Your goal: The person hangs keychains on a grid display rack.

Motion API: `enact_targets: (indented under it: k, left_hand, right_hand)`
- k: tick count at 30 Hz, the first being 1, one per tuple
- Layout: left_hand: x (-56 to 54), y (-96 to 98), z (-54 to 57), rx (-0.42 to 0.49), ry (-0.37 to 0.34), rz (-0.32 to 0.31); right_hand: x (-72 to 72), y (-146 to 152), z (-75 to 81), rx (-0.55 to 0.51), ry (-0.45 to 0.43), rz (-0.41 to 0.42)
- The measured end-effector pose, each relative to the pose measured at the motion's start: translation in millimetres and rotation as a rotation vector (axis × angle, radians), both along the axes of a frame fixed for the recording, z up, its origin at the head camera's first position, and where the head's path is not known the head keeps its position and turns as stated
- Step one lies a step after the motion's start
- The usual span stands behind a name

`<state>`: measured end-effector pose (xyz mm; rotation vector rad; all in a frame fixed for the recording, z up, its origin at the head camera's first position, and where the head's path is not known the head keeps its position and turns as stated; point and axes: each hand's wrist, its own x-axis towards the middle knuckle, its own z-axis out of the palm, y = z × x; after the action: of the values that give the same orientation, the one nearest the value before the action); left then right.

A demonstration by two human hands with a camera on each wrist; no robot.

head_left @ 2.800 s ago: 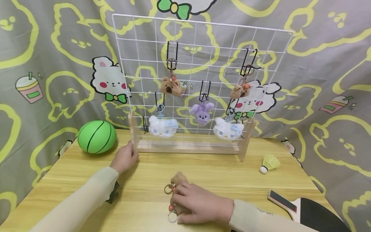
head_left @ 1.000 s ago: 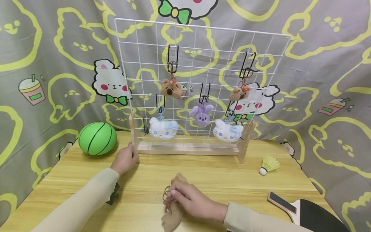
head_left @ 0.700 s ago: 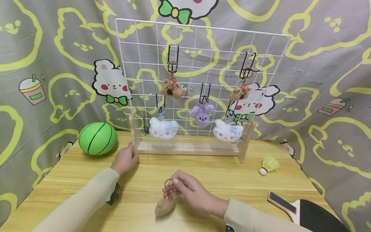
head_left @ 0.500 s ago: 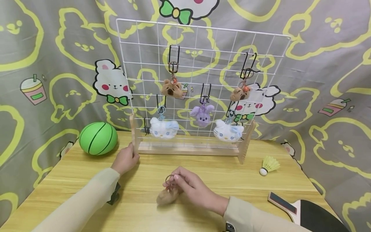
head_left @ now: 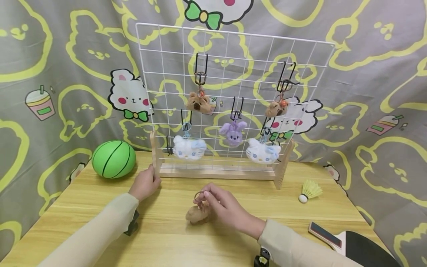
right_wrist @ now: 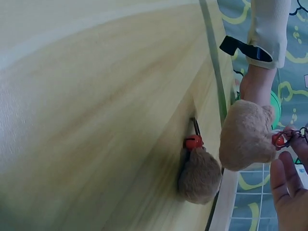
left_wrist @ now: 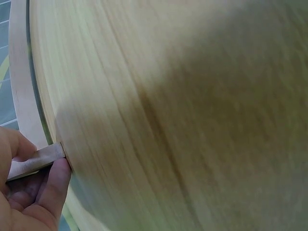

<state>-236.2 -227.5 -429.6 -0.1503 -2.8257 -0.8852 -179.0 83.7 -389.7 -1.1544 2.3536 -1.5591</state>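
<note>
My right hand (head_left: 230, 209) pinches the metal ring of a brown plush keychain (head_left: 197, 215), which hangs just above the wooden table. In the right wrist view the held plush (right_wrist: 246, 134) shows a red bell by its ring. A second brown plush keychain (right_wrist: 199, 178) lies on the table there; in the head view my right hand mostly hides it. My left hand (head_left: 145, 183) grips the left wooden foot (left_wrist: 41, 161) of the display rack, thumb and fingers on either side. The rack's white wire grid (head_left: 233, 32) stands upright on a wooden base (head_left: 217, 173).
From black hooks hang brown bear keychains (head_left: 199, 104) (head_left: 277, 108), a purple bunny (head_left: 233, 133), and white cat plushes (head_left: 189, 148) (head_left: 262, 152). A green ball (head_left: 114, 159) sits left of the rack. On the right lie a yellow shuttlecock (head_left: 310, 191) and a table tennis paddle (head_left: 363, 248).
My right hand has taken one brown plush keychain by its ring, lifted it and moved forward towards the rack. My left hand stays on the rack's foot.
</note>
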Motion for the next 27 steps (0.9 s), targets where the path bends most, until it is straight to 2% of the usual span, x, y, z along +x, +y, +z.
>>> enact_targets:
  k: [5, 17, 24, 27]
  left_hand:
    - [0.6, 0.9, 1.3, -0.003, -0.011, 0.005]
    - [0.4, 0.0, 0.2, -0.018, -0.014, 0.013]
    - [0.4, 0.4, -0.8, -0.014, -0.013, 0.013]
    - [0.6, 0.9, -0.7, -0.009, -0.02, 0.021]
  right_hand:
    - [-2.3, 1, 0.3, -0.01, -0.012, 0.001]
    - [-5.0, -7, 2.3, -0.071, -0.13, 0.006]
    - [-16.1, -25, 5.8, -0.116, -0.12, -0.025]
    - [-23.7, -39, 10.8, -0.138, -0.149, -0.042]
